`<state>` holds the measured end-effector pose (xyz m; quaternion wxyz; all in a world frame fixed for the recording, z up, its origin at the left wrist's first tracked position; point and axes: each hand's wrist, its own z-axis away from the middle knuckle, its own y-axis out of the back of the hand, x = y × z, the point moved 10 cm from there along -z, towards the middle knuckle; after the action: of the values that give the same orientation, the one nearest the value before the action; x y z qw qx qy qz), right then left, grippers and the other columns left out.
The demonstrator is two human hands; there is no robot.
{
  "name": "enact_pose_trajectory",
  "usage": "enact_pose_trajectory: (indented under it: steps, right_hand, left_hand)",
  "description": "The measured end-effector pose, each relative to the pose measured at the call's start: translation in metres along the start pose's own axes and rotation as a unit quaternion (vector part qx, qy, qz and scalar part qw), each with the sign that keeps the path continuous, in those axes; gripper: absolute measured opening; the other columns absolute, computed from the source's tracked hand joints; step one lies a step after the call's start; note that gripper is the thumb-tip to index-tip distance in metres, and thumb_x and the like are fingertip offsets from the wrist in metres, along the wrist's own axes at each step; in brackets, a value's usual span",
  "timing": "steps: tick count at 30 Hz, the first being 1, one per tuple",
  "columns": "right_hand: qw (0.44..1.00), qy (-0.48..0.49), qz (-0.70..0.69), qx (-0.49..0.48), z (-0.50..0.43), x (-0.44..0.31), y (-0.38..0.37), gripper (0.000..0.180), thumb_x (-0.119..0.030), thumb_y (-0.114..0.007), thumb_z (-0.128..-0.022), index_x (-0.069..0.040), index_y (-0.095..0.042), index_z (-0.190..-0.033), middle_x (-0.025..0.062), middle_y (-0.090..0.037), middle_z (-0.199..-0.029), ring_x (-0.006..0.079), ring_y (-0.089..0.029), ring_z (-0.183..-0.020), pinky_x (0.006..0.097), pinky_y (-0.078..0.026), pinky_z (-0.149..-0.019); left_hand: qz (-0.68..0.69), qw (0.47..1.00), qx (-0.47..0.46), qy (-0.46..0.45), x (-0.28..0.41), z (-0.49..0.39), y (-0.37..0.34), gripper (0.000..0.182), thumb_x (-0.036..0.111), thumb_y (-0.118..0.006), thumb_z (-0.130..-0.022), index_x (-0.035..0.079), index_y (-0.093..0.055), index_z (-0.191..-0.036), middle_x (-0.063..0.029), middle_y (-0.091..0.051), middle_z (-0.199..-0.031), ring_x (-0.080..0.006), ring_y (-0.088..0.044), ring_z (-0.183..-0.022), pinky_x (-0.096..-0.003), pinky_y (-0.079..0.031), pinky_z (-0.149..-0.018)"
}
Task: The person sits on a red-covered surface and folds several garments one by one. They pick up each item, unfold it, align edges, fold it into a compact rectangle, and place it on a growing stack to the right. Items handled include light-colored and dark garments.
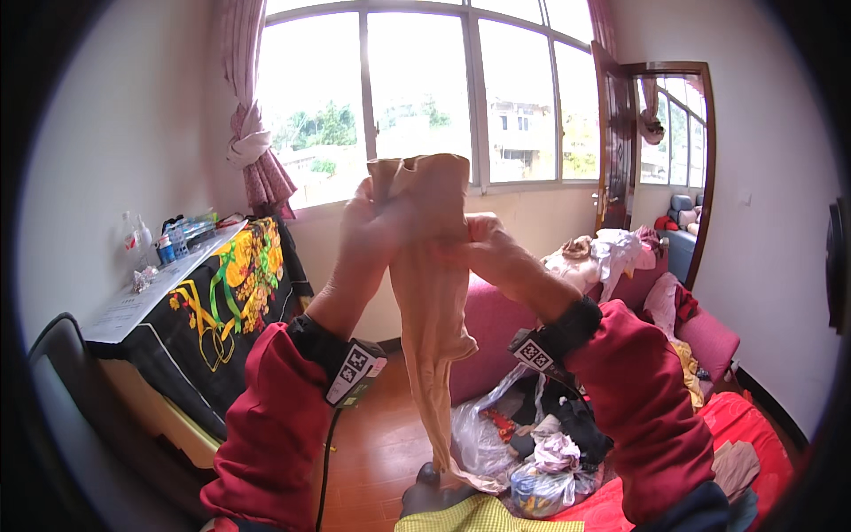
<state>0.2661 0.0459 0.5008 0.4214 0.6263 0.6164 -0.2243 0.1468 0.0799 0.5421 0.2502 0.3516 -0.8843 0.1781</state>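
Observation:
A beige stretchy garment point(429, 279), which looks like tights or leggings, hangs in front of me with its waistband at the top. My left hand point(375, 223) grips its left side near the band and is blurred. On the right side, my right hand point(482, 243) is closed on the cloth a little lower down. The garment's long lower part dangles towards the floor, its end by a plastic bag. Both my wrists carry black straps with small boxes bearing printed codes.
Plastic bags of clothes point(548, 445) lie on the wooden floor point(372, 432). A pink sofa point(492, 332) holds piled clothes point(598, 256). At left stand a cloth-covered table point(226, 292) with bottles and a dark chair point(100, 425). Red bedding point(751, 432) and yellow checked cloth point(485, 515) lie near me.

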Motion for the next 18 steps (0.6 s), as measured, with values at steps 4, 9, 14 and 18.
enact_pose_trajectory:
  steps: [4,9,14,18]
  right_hand:
    - [0.999,0.002,0.012,0.031,-0.018,0.003,-0.015,0.028,-0.021,-0.062,-0.094,0.004,-0.066,-0.108,0.0031,-0.069,-0.094,0.0073,-0.062,-0.082,0.0238,-0.051,-0.072]
    - [1.000,-0.013,-0.001,0.024,-0.034,0.016,-0.036,0.031,-0.023,-0.058,-0.096,0.005,-0.065,-0.108,0.0042,-0.069,-0.092,0.0071,-0.062,-0.081,0.0234,-0.052,-0.071]
    - [0.999,-0.025,0.023,0.040,-0.034,0.043,-0.040,0.033,-0.025,-0.054,-0.098,0.006,-0.065,-0.105,0.0047,-0.068,-0.088,0.0093,-0.062,-0.077,0.0244,-0.051,-0.070]
    - [0.996,-0.064,-0.046,0.037,-0.026,0.080,-0.030,0.029,-0.020,-0.051,-0.099,0.006,-0.064,-0.103,0.0066,-0.067,-0.088,0.0125,-0.062,-0.075,0.0266,-0.052,-0.069]
  left_hand:
    - [-0.053,0.996,0.062,-0.023,0.017,0.011,0.036,0.030,0.011,-0.055,-0.094,0.000,-0.052,-0.122,-0.0057,-0.062,-0.111,-0.0117,-0.059,-0.100,-0.0256,-0.048,-0.086]
    - [0.001,0.994,0.001,0.112,-0.015,0.046,0.058,0.034,0.017,-0.063,-0.090,0.000,-0.053,-0.119,-0.0026,-0.062,-0.106,-0.0103,-0.060,-0.094,-0.0264,-0.049,-0.079]
    - [-0.021,0.978,-0.033,0.204,-0.073,0.125,0.044,0.031,0.004,-0.069,-0.085,-0.002,-0.060,-0.113,-0.0050,-0.067,-0.104,-0.0132,-0.064,-0.093,-0.0291,-0.052,-0.083]
    - [0.111,0.935,-0.053,0.332,-0.106,0.186,0.028,0.031,0.006,-0.069,-0.086,-0.002,-0.062,-0.115,-0.0060,-0.066,-0.107,-0.0128,-0.063,-0.096,-0.0285,-0.050,-0.088]
